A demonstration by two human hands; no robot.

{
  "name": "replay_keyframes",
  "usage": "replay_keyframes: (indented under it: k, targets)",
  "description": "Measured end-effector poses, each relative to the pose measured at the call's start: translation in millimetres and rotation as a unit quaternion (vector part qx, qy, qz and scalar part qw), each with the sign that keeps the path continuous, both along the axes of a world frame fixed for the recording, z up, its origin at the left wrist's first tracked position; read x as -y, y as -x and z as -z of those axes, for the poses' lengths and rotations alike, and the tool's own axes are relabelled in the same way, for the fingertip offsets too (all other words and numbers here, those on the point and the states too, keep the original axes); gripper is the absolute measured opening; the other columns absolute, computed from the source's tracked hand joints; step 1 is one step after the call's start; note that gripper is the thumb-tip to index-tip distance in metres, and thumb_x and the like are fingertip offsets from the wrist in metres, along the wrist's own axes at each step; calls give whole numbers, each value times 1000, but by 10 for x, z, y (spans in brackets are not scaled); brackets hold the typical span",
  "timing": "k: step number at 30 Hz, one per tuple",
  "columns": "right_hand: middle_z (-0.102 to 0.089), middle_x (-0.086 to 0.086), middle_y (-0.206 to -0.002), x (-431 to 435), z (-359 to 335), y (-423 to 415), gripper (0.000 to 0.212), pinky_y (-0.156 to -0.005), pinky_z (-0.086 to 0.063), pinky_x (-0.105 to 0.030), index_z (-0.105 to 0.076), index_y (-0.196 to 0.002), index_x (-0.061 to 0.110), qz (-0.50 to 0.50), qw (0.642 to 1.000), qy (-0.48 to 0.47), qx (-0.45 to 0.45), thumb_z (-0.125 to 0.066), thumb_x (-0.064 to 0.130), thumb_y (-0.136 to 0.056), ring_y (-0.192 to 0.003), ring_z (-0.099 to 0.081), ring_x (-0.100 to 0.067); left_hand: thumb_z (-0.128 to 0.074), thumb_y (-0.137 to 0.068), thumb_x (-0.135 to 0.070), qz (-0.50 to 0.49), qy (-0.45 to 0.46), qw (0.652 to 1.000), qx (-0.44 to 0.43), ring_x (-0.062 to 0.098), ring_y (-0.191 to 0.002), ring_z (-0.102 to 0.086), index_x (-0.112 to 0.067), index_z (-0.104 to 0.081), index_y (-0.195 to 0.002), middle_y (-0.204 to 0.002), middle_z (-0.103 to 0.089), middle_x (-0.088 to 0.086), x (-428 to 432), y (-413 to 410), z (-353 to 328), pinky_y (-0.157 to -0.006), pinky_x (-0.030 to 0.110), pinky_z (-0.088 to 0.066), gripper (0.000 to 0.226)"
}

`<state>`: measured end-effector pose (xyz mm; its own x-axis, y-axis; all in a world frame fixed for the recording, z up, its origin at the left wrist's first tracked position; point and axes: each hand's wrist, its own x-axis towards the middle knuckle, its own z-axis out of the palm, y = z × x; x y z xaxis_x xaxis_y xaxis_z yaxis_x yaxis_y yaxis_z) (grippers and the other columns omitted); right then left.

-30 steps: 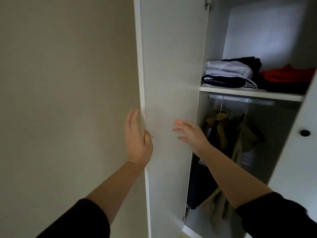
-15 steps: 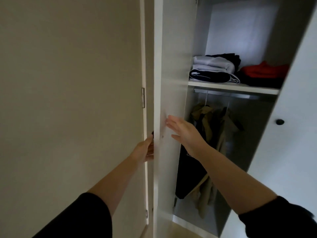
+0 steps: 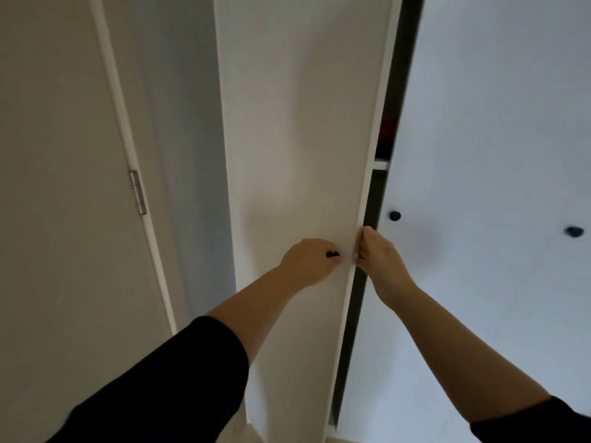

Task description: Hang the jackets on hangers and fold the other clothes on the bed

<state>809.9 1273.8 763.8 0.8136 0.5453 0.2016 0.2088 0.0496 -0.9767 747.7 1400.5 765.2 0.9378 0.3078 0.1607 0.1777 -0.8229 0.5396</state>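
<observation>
Well above right hand [image 3: 379, 262], red clothes [image 3: 387, 131]

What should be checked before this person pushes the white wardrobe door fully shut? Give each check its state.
1. Left hand grips the small black knob of the white left wardrobe door: ok.
2. Right hand clear of that door's closing edge: not ok, it touches it.
3. Dark gap free of cloth: cannot tell.
4. Red clothes above the white shelf, behind the door line: ok.
5. Jackets hung: cannot tell, hidden.
</observation>
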Motion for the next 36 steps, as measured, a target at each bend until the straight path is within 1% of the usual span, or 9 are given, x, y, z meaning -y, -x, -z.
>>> replay_keyframes:
  k: [4, 8, 14, 17, 20, 27, 29, 32, 36]
  targets:
    - [-66, -3, -109, 193, -20, -645, 27, -82, -48, -28, -61, -111, 18, 26, 999, 40, 24, -36, 27, -103, -105, -61, -18, -44, -98, -34, -35, -56, 998, -19, 26, -111, -56, -15, -63, -118, -122, -61, 7, 131, -779, 33, -95, 35, -45, 34]
    - [-50, 2, -117, 264, -95, -1282, 29, -83, -35, -22, -57, -124, 14, 88, 970, 180, 141, -44, 12, -98, -101, -51, -12, -42, -98, -33, -88, -71, 993, -12, 26, -108, -58, -16, -64, -114, -118, -62, 5, 202, -1406, 39, -86, 32, -45, 32]
    - [-49, -5, -122, 180, -74, -2067, 39, -78, -41, -26, -45, -134, 19, 126, 921, 269, 252, -49, 17, -96, -93, -54, -19, -40, -97, -28, -142, -111, 984, -7, 25, -100, -60, -15, -62, -107, -109, -62, 3, 181, -1984, 64, -73, 27, -40, 27]
    - [-60, -4, -111, 67, -57, -2274, 27, -78, -43, -27, -58, -119, 15, 120, 893, 318, 294, -48, 15, -95, -98, -58, -23, -41, -98, -28, -163, -111, 980, 5, 24, -97, -61, -17, -62, -102, -104, -62, 2, 145, -2173, 89, -70, 26, -37, 24]
    - [-62, -3, -92, -15, -6, -2384, 18, -66, -39, -26, -63, -87, 13, 128, 884, 330, 305, -46, 8, -90, -82, -57, -22, -41, -98, -29, -172, -103, 980, 9, 22, -83, -58, -19, -54, -85, -88, -60, 0, 124, -2282, 95, -67, 27, -38, 21]
    - [-62, -3, -87, -26, 18, -2476, 12, -71, -47, -30, -65, -83, 9, 152, 888, 317, 297, -54, 9, -88, -80, -58, -20, -41, -99, -31, -139, -117, 983, 6, 23, -90, -60, -17, -57, -91, -93, -63, 2, 51, -2380, 54, -67, 28, -40, 24]
    - [-61, -4, -89, -25, -30, -2460, 12, -71, -46, -31, -64, -86, 8, 148, 865, 364, 313, -54, 13, -90, -81, -58, -22, -39, -100, -32, -122, -135, 983, -9, 24, -92, -60, -14, -61, -94, -96, -64, 3, 14, -2371, 21, -68, 28, -40, 29]
    - [-58, -7, -98, 6, -109, -2407, 16, -73, -47, -34, -62, -95, 6, 158, 839, 386, 349, -48, 14, -93, -87, -57, -26, -37, -98, -39, -111, -206, 972, -6, 22, -79, -54, -16, -56, -80, -72, -52, -3, -9, -2269, -91, -65, 28, -36, 34]
    - [-45, -6, -138, 113, -358, -2286, 41, -98, -43, -32, -47, -136, 11, 179, 828, 324, 423, -47, 15, -95, -124, -44, -22, -48, -92, -36, -79, -261, 942, 196, 21, -70, -54, -14, -52, -91, -74, -54, -1, -16, -2117, -298, -59, 29, -35, 22]
